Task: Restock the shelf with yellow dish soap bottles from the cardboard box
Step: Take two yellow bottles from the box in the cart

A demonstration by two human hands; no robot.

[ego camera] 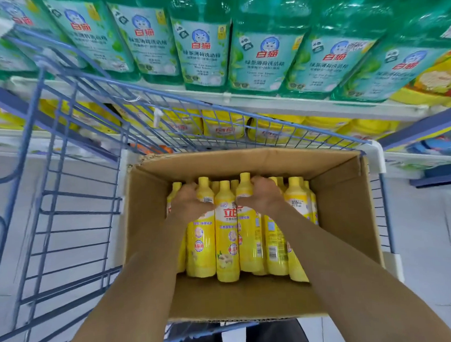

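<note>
Several yellow dish soap bottles (226,237) stand packed in the cardboard box (348,216), my left grip (189,202) and right grip (263,195) both closed round their shoulders just under the caps, where full, slick, probably heavy plastic seems safest to lift.

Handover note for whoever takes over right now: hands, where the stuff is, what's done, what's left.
Left hand: grips the necks of the yellow bottles on the left of the cluster.
Right hand: grips the necks on the right of the cluster; the thumbs face each other across the middle bottle.
Bottles stand upright in the cardboard box, which sits in the blue cart facing the shelf.
Done: the near end of the box floor is bare, so some bottles may be out already.
Left: lift this handful, shelve it, then empty the box.
</note>
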